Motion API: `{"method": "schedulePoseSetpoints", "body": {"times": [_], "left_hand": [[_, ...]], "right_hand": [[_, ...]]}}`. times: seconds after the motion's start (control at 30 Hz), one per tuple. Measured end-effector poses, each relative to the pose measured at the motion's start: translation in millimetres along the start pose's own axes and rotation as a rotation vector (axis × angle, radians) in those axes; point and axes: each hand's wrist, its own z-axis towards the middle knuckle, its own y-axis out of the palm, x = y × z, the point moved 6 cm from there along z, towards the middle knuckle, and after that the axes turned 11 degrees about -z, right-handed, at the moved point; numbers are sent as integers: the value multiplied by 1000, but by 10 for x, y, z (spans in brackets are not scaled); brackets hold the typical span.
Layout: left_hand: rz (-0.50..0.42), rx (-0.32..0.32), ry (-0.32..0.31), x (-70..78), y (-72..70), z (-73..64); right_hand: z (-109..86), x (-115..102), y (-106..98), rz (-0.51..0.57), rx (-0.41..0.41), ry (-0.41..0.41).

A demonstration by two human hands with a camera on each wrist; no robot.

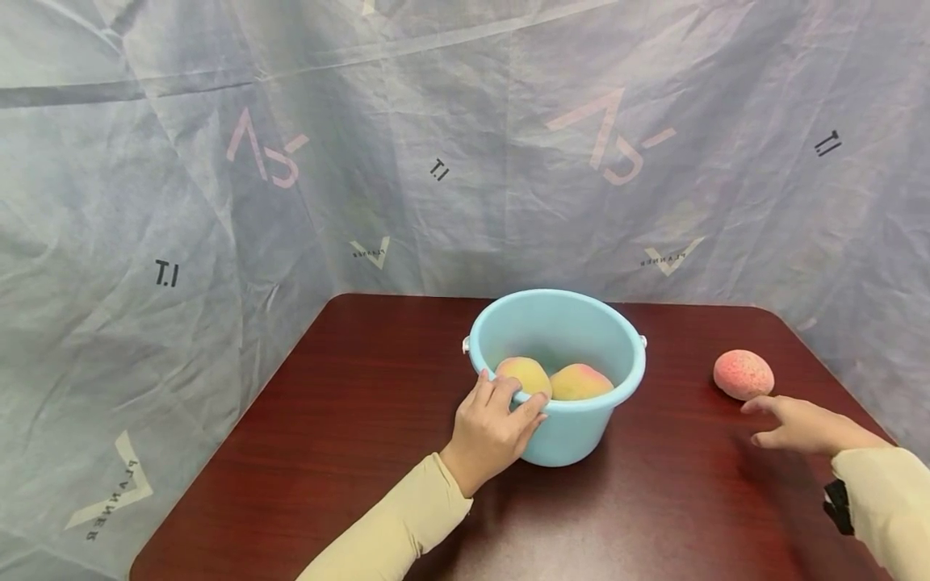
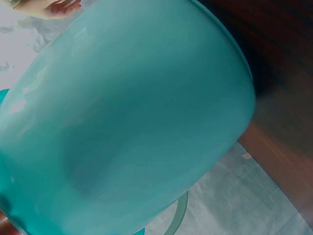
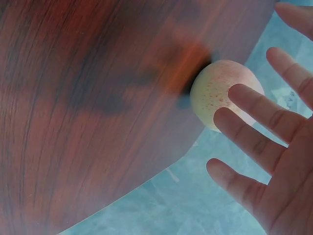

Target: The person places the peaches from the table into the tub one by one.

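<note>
A light blue bucket (image 1: 567,432) stands upright on the table, its wall filling most of the left wrist view. Inside it lie two yellow-pink peaches, one (image 1: 525,374) at the left and another (image 1: 581,382) at the right. My left hand (image 1: 494,428) grips the near left part of the bucket's rim, fingers over the edge and thumb along it. To the right, a speckled pink peach (image 1: 743,374) sits on the table. My right hand (image 1: 806,426) reaches toward it with fingers spread, holding nothing; in the right wrist view two fingertips overlap the peach (image 3: 210,95).
The dark red wooden table (image 1: 349,387) has rounded far corners. Behind and beside it hangs a grey printed sheet (image 1: 465,145). The speckled peach lies not far from the table's right edge.
</note>
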Motion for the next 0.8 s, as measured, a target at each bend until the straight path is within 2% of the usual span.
{"method": "schedulePoseSetpoints", "body": {"times": [0.2, 0.3, 0.47, 0.8], "left_hand": [[1, -5, -7, 1, -14, 8], [-8, -15, -7, 8, -13, 17], [-14, -37, -3, 13, 0, 26], [-3, -42, 1, 14, -1, 2]], "right_hand": [[32, -36, -89, -44, 111, 21], [45, -12, -156, -46, 150, 73], [95, 83, -209, -15, 165, 105], [189, 230, -230, -49, 167, 168]]}}
